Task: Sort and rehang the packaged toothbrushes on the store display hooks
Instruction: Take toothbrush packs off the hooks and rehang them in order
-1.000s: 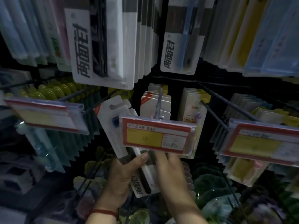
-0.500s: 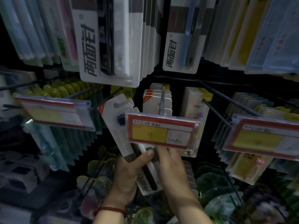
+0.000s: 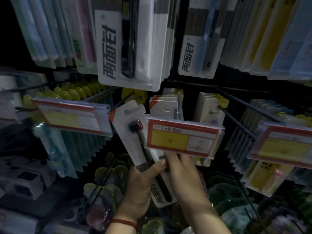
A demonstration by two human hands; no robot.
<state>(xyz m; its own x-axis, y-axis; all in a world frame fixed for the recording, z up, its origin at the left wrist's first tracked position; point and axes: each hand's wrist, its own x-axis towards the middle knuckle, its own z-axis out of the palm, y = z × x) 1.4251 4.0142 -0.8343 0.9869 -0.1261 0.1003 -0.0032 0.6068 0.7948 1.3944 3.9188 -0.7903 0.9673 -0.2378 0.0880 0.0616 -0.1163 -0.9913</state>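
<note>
Barely shifted since a second ago: same clasp on the toothbrush pack (image 3: pixel 133 132), only drifted a touch rightward in view together with the whole display. Gripped low down by the left hand (image 3: pixel 141 188), thumb laid across the front of the card and fingers curled round behind it. Tilted, top leaning left, with the hang-hole end up beside the left edge of the middle price tag (image 3: pixel 184 137) and the lower end, printed with black lettering, down between the two hands. Looks like more than one card in that grip, though hard to tell how many. Dark purple brush head near the top of the front card.

Reaching up with the right hand (image 3: pixel 182 173), just beside the left thumb. Fingertips hidden behind the lower edge of the middle price tag, so cannot tell whether curled or straight, nor whether touching the pack.

Behind and above that tag, the middle hook (image 3: pixel 179 105) with a row of white packs (image 3: pixel 162 107) hanging on it. Just right of those, cream packs (image 3: pixel 211 114) with yellow tops on a neighbouring hook. Further left, a left price tag (image 3: pixel 72 117) in front of yellow-topped packs (image 3: pixel 76 92); far right, a right price tag (image 3: pixel 283 144). Overhead, a big white pack (image 3: pixel 130 48) with bold black lettering, and beside it a blue-brush pack (image 3: pixel 199 48). Red cord (image 3: pixel 125 222) round the left wrist. Dim lighting throughout, lower shelves too murky to read.
</note>
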